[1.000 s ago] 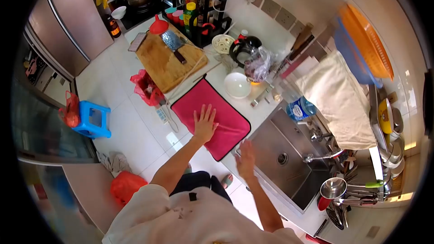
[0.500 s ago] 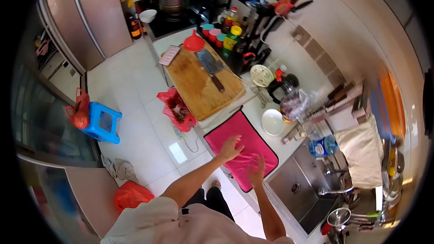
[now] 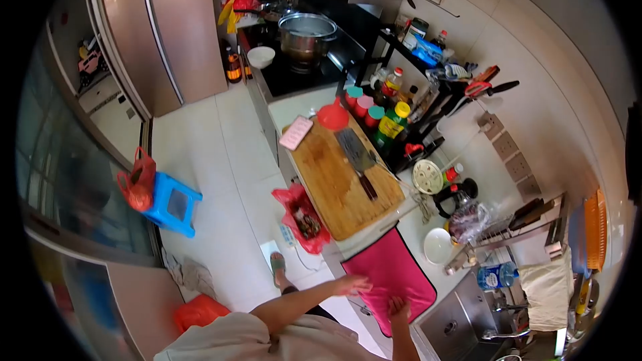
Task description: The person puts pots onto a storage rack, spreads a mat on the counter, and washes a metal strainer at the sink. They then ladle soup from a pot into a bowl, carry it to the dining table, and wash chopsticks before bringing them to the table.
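Observation:
A pink-red cloth [image 3: 394, 267] with a dark border lies on the counter. Over its left edge is my left hand [image 3: 350, 285], fingers stretched out and holding nothing. My right hand [image 3: 399, 307] is over the lower part of the cloth with its fingers curled; whether it pinches the fabric is too small to tell. Beyond the cloth, a wooden cutting board [image 3: 334, 180] carries a cleaver [image 3: 356, 160], a red funnel [image 3: 333, 115] and a pink grater-like object [image 3: 296, 133]. A white bowl [image 3: 439, 246] stands to the right of the cloth.
A steel sink [image 3: 455, 324] is at the lower right. A red bag [image 3: 302, 219] hangs beside the counter. The stove [image 3: 294, 73] bears a large pot [image 3: 306, 37]. Bottles stand by a black rack. A blue stool [image 3: 175, 204] is on the floor at left.
The view has swung toward the stove. My left hand has gone from flat on the cloth's middle to its left edge. My right hand has come from beside the sink to the cloth, its fingers now curled.

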